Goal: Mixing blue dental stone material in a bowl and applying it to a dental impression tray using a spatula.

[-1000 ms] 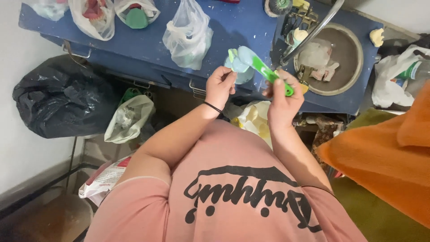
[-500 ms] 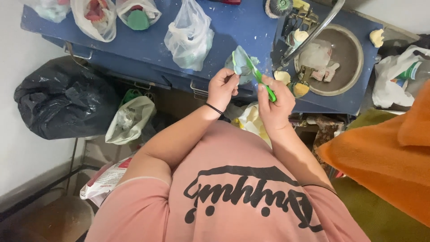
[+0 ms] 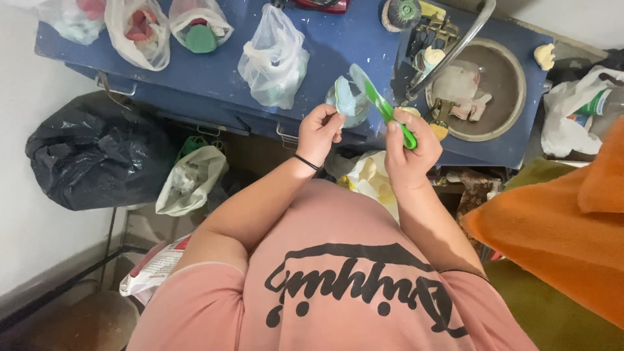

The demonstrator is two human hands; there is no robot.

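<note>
Both hands have drawn back from the sink toward the body since the earlier frame, and now work above the near edge of the blue tabletop [image 3: 325,52]. Her left hand [image 3: 320,133] pinches a pale blue piece [image 3: 344,97]; the right hand [image 3: 406,153] is clenched around a green-handled spatula [image 3: 383,107], blade against that piece. A slip could nick the pinching fingers (they sit close), or drop the piece toward the bags on the floor.

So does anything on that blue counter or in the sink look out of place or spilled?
Yes: the round metal sink holds crumpled pale scraps instead of water, and white splatters fleck the blue worktop. Nothing looks tipped or broken.
</note>
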